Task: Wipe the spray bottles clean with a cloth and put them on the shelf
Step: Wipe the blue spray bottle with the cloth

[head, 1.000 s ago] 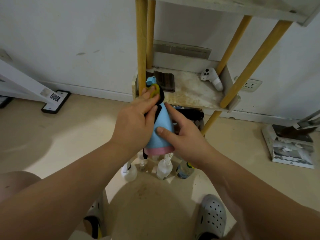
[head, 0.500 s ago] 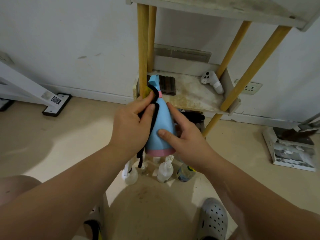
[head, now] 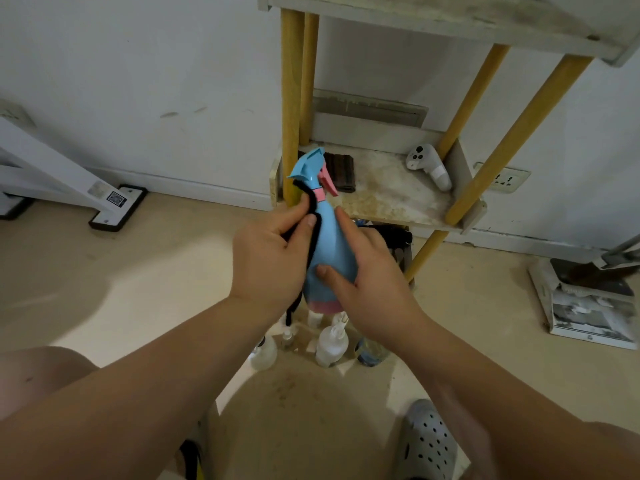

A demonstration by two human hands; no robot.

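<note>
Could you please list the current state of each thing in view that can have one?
blue spray bottle: upright, held off the floor.
black cloth: pressed against the bottle's neck.
left hand: grips the cloth.
right hand: grips the bottle's body.
clear bottles: standing on the floor.
white controller: lying on the shelf.

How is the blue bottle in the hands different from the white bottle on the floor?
The blue bottle is held up in the air by the right hand, while the white bottle stands on the floor. The blue bottle is solid blue with pink trim; the white bottle is pale and cloudy. The blue bottle has a black cloth pressed on it by the left hand; the white bottle is untouched. Both stand upright.
</note>
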